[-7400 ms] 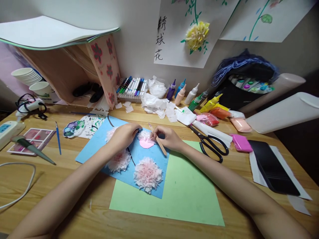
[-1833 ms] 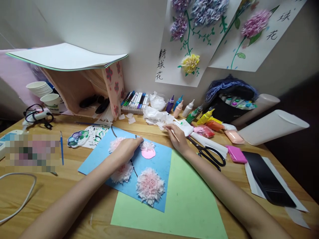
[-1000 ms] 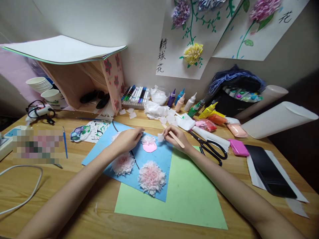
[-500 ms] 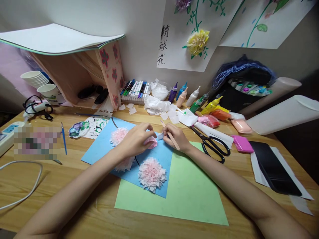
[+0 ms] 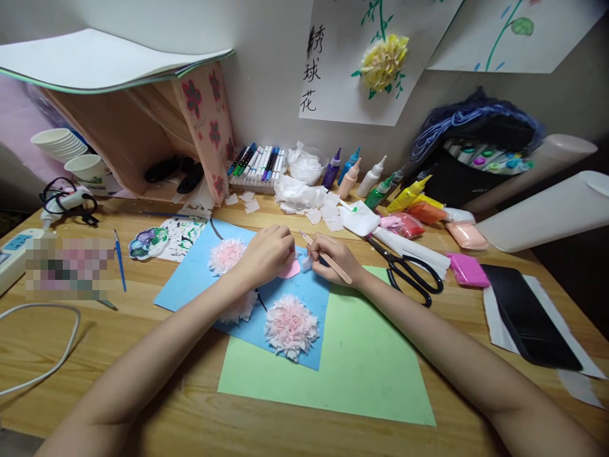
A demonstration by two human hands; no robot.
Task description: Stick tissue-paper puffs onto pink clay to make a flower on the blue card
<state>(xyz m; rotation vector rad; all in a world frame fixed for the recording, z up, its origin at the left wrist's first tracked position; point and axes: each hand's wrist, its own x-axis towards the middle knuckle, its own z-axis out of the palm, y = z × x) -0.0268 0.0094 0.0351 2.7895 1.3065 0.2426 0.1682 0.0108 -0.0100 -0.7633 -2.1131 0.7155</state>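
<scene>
My right hand (image 5: 333,259) is closed around a thin wooden stick (image 5: 339,270) and has a small pale paper piece (image 5: 307,262) at its fingertips. Curled over a flat pink shape (image 5: 290,269) on the blue sheet (image 5: 280,336), my left hand (image 5: 270,254) has its fingers bent together; what they pinch is hidden. Fluffy pink paper flowers lie on the blue sheet, one at the front (image 5: 292,326), one at the upper left (image 5: 227,256) and one partly under my left wrist. A green sheet (image 5: 361,362) lies beneath.
Black scissors (image 5: 413,278) lie right of my right hand. Behind are paper squares (image 5: 330,212), crumpled tissue (image 5: 299,193), paint bottles (image 5: 372,178) and markers (image 5: 257,164). A black phone (image 5: 526,317) is at the right, a blue brush (image 5: 120,260) at the left.
My left hand's fingers have curled in and drawn closer together at the pink shape. The stick in my right hand has shifted slightly, and the whole view has moved a little.
</scene>
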